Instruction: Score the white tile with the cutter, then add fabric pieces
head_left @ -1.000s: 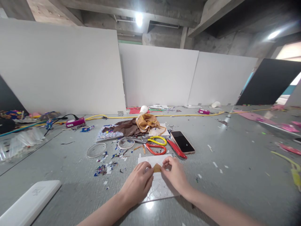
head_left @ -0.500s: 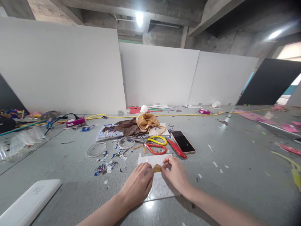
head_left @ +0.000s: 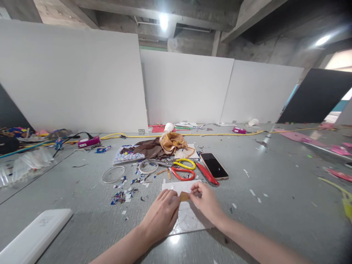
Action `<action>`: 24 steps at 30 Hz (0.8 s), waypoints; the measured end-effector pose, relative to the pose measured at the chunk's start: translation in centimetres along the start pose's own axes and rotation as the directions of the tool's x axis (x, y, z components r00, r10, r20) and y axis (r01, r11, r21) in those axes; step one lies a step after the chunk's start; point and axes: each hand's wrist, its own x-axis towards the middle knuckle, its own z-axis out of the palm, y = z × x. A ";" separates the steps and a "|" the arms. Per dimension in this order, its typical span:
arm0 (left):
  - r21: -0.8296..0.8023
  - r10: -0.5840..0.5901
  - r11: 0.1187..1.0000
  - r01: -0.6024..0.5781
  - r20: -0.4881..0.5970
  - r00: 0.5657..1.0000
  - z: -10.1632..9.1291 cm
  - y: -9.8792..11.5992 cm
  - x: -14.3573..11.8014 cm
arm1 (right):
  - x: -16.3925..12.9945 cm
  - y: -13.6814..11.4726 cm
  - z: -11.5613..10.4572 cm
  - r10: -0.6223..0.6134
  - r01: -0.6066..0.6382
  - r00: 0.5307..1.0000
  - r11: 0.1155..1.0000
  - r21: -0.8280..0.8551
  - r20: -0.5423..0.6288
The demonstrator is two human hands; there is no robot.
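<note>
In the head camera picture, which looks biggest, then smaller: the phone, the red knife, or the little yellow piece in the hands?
1. Phone, largest.
2. Red knife, thinner and a bit shorter.
3. Yellow piece, smallest, though it is nearest the camera and partly covered by fingers.

Ahead of you on the grey table (head_left: 275,172): yellow-handled scissors (head_left: 184,164) touching red-handled scissors (head_left: 182,174), a red utility knife (head_left: 206,173) just beside a dark-screened phone (head_left: 213,165). Crumpled brown and tan cloth (head_left: 162,145) lies behind. Two clear rings (head_left: 113,174), possibly tape rolls. Yellow cable (head_left: 192,135) runs along the white panels (head_left: 187,88).
</note>
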 end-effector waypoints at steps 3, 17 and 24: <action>0.004 -0.007 1.000 0.007 0.012 1.000 0.1 0.0 0.0 | 0.0 -0.1 -0.1 0.020 -0.020 1.000 1.000 -0.004 0.014; 0.060 0.146 0.987 -0.150 0.056 0.988 -0.1 -0.2 0.2 | 0.0 0.5 0.5 -0.070 0.063 0.996 0.990 -0.129 -0.055; 0.121 0.189 0.972 -0.203 0.117 0.975 -0.1 -0.1 0.4 | 0.0 0.8 0.5 -0.077 0.071 0.996 0.986 -0.152 -0.034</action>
